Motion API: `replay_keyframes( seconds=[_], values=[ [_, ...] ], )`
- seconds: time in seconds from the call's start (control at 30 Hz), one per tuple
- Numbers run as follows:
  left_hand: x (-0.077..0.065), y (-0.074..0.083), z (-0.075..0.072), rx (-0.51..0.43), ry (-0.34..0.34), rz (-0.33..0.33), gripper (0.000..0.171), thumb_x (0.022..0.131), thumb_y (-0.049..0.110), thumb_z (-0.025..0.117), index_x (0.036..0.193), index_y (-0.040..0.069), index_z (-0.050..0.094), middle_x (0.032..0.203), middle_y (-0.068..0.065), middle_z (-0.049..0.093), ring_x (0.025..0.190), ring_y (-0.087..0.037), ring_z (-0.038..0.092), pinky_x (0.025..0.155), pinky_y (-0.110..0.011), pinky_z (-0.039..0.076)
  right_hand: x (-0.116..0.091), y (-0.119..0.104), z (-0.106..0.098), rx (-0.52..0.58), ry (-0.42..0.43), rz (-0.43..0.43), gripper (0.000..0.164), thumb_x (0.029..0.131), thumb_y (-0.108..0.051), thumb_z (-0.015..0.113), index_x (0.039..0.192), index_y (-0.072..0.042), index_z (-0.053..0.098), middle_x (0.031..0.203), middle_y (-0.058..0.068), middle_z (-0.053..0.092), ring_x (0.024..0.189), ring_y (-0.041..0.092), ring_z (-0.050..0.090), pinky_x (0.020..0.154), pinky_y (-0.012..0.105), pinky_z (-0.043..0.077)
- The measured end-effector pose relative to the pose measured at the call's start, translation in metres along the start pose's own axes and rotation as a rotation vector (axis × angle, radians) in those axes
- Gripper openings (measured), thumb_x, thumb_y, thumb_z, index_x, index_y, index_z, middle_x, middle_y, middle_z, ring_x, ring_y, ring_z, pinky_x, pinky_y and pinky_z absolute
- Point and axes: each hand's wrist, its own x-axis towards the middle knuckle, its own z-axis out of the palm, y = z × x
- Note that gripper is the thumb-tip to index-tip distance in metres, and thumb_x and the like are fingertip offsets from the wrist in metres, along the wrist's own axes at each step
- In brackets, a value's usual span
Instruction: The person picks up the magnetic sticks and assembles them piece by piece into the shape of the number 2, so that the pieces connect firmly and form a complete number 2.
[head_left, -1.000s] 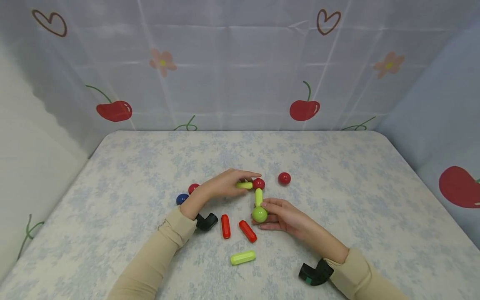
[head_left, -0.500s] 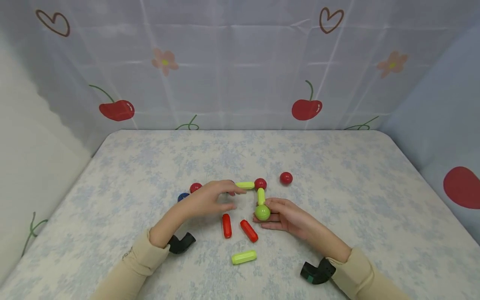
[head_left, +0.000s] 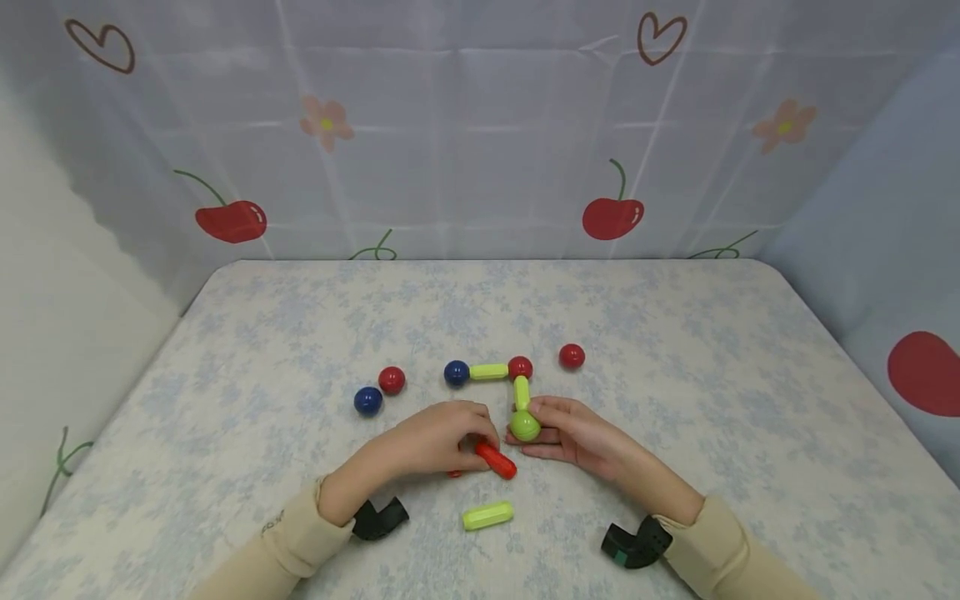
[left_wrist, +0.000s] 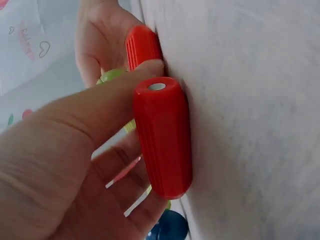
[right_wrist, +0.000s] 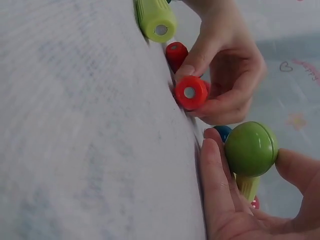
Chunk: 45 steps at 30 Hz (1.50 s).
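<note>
My left hand [head_left: 441, 437] pinches one end of a red magnetic rod [head_left: 501, 463] between thumb and fingers, low over the table. A second red rod [left_wrist: 164, 142] lies beneath that hand, mostly covered in the head view. My right hand [head_left: 581, 437] holds a green ball [head_left: 525, 426] between its thumb and fingers. From this ball a yellow-green rod [head_left: 522, 394] runs back to a red ball [head_left: 520, 367]. Another yellow-green rod [head_left: 489, 372] joins that red ball to a blue ball [head_left: 456, 373], so the pieces form a corner.
A loose yellow-green rod [head_left: 487, 515] lies in front of the hands. To the left sit a red ball [head_left: 392, 380] and a blue ball [head_left: 368, 402]. One more red ball [head_left: 572, 357] is right of the corner. A patterned cloth covers the table [head_left: 300, 317].
My left hand has left the yellow-green rod by the blue ball, come toward the front and taken hold of a red rod. The right hand stays at the green ball.
</note>
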Motion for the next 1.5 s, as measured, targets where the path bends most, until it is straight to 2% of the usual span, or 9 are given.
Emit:
replay_keyframes(
  seconds=[0.23,0.47,0.83,0.97,1.17,1.23,1.33,1.43,1.5],
  values=[
    [-0.010,-0.007,-0.009,0.008,0.111,-0.092,0.012,0.081,0.021,0.076,0.091,0.017,0.070,0.081,0.013,0.055,0.071,-0.009,0.051,0.064,-0.024,0.044,-0.002,0.004,0.001,-0.007,0.023,0.005,0.054,0.098,-0.021,0.051,0.134,0.014,0.031,0.110,0.017,0.062,0.103,0.027,0.060,0.088,0.039,0.045],
    [-0.006,-0.005,-0.009,0.036,0.172,-0.131,0.017,0.081,0.025,0.075,0.095,0.017,0.071,0.077,0.012,0.054,0.065,-0.007,0.048,0.058,-0.025,0.043,-0.002,0.003,0.001,-0.027,0.038,-0.010,0.057,0.098,-0.022,0.051,0.136,0.014,0.029,0.116,0.020,0.058,0.103,0.029,0.060,0.088,0.040,0.045],
    [-0.006,-0.003,-0.013,0.033,0.149,-0.143,0.027,0.082,0.028,0.074,0.106,0.016,0.068,0.083,0.011,0.057,0.069,-0.007,0.052,0.061,-0.023,0.045,-0.002,0.000,0.000,-0.013,0.034,-0.004,0.061,0.097,-0.021,0.054,0.137,0.013,0.024,0.118,0.020,0.055,0.107,0.031,0.058,0.090,0.040,0.044],
    [-0.017,-0.003,-0.023,0.039,0.113,-0.182,0.039,0.082,0.026,0.074,0.117,0.014,0.063,0.096,0.006,0.061,0.085,-0.010,0.056,0.071,-0.025,0.047,-0.002,0.000,0.000,-0.004,0.032,0.006,0.060,0.096,-0.020,0.054,0.137,0.013,0.025,0.117,0.019,0.056,0.107,0.032,0.057,0.090,0.041,0.043],
    [-0.038,-0.008,-0.032,-0.002,0.086,-0.193,0.037,0.081,0.018,0.075,0.116,0.010,0.064,0.107,0.002,0.061,0.093,-0.014,0.057,0.077,-0.029,0.048,-0.003,0.000,-0.001,-0.012,0.040,0.010,0.060,0.096,-0.020,0.054,0.138,0.012,0.024,0.117,0.018,0.055,0.108,0.032,0.057,0.090,0.041,0.043],
    [-0.044,-0.013,-0.036,0.000,0.122,-0.175,0.036,0.082,0.017,0.074,0.116,0.008,0.064,0.108,0.000,0.061,0.093,-0.016,0.057,0.078,-0.031,0.048,-0.003,0.000,-0.002,-0.013,0.037,0.007,0.060,0.096,-0.019,0.054,0.138,0.012,0.024,0.117,0.018,0.055,0.108,0.033,0.057,0.090,0.041,0.043],
    [-0.053,-0.026,-0.043,0.004,0.255,-0.150,0.034,0.083,0.012,0.073,0.115,0.006,0.064,0.104,-0.003,0.062,0.089,-0.019,0.057,0.076,-0.036,0.049,-0.002,0.000,-0.002,-0.009,0.022,0.001,0.061,0.096,-0.019,0.054,0.139,0.013,0.023,0.118,0.018,0.054,0.109,0.033,0.056,0.091,0.041,0.042],
    [-0.061,-0.042,-0.049,0.019,0.406,-0.186,0.035,0.081,0.008,0.073,0.115,0.004,0.064,0.103,-0.008,0.060,0.088,-0.023,0.056,0.075,-0.040,0.048,-0.002,0.000,-0.001,-0.003,0.012,-0.001,0.062,0.096,-0.018,0.054,0.139,0.013,0.022,0.119,0.018,0.054,0.110,0.033,0.056,0.091,0.040,0.042],
    [-0.065,-0.051,-0.051,0.020,0.452,-0.234,0.041,0.081,0.009,0.074,0.120,0.003,0.061,0.107,-0.012,0.058,0.090,-0.026,0.054,0.074,-0.041,0.047,-0.002,0.001,-0.001,0.000,0.010,-0.001,0.061,0.097,-0.018,0.054,0.139,0.013,0.022,0.119,0.018,0.054,0.110,0.033,0.055,0.091,0.041,0.042]
  ],
)
